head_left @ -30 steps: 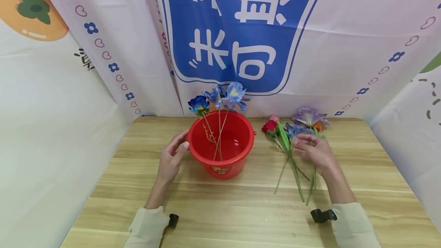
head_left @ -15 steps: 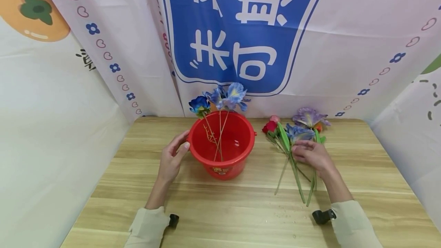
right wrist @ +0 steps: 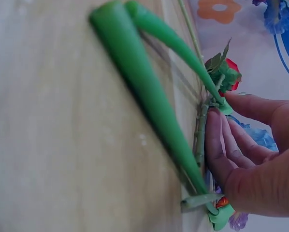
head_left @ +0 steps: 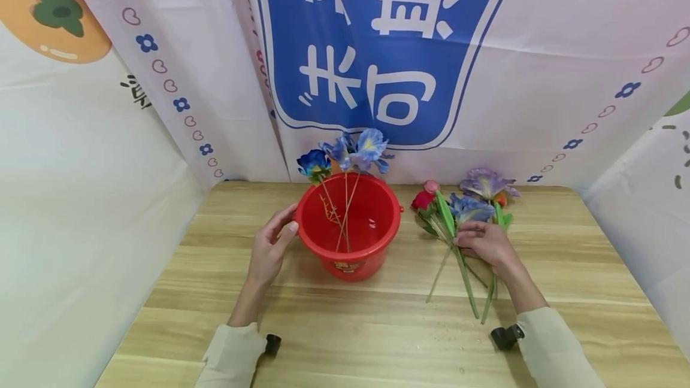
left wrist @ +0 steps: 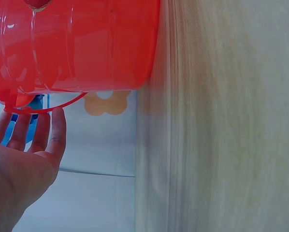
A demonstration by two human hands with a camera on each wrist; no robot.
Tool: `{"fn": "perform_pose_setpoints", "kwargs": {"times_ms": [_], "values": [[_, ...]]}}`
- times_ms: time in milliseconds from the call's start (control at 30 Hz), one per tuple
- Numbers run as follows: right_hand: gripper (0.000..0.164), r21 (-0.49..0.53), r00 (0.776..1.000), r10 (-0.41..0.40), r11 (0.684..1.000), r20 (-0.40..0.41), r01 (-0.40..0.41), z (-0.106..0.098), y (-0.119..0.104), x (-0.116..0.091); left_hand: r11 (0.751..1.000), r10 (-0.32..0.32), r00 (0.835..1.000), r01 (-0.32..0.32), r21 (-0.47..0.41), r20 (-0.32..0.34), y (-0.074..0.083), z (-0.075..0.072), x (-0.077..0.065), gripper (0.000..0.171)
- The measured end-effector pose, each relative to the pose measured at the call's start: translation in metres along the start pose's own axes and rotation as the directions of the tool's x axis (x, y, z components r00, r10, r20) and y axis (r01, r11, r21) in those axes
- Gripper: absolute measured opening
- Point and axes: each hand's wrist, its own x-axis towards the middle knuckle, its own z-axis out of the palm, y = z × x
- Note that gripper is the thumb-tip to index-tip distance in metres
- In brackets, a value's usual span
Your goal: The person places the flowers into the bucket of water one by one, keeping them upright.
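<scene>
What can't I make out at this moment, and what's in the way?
Thin stems in the red bucket: lower tips, hidden by its front rim, head view.
Right hand: whether it pinches a stem; its fingers cover the contact, head view.
Orange bloom: mostly behind the purple flower, head view.
Green stems: near ends blurred, right wrist view.
Gold lettering: too small to read fully, head view.

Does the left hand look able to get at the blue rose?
Probably yes: the blue rose rises above the bucket, and nothing visible stands between it and the left hand.
</scene>
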Motion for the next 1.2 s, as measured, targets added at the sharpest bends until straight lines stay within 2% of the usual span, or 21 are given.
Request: {"fn": "perform_pose_setpoints", "kwargs": {"times_ms": [267, 633, 867, 1200], "values": [[0.051, -0.058, 1.0, -0.002, 0.998, -0.017, 0.001, 0.001, -0.001, 0.002, 1.0, 0.014, 1.0, -0.014, -0.007, 0.002, -0.001, 0.0, 0.0, 0.045], [0.05, -0.119, 1.0, -0.019, 0.993, -0.004, 0.019, -0.002, -0.005, -0.002, 1.0, 0.018, 1.0, -0.018, -0.011, 0.002, -0.001, 0.0, 0.001, 0.045], [0.051, -0.135, 0.999, -0.05, 0.99, -0.015, 0.047, -0.011, -0.011, -0.01, 1.0, 0.027, 1.0, -0.027, -0.002, 0.014, -0.003, 0.0, 0.001, 0.045], [0.052, -0.061, 0.992, -0.122, 0.991, -0.039, 0.119, -0.02, -0.028, -0.025, 1.0, 0.028, 1.0, -0.028, -0.013, -0.001, -0.002, 0.001, 0.0, 0.045]]}}
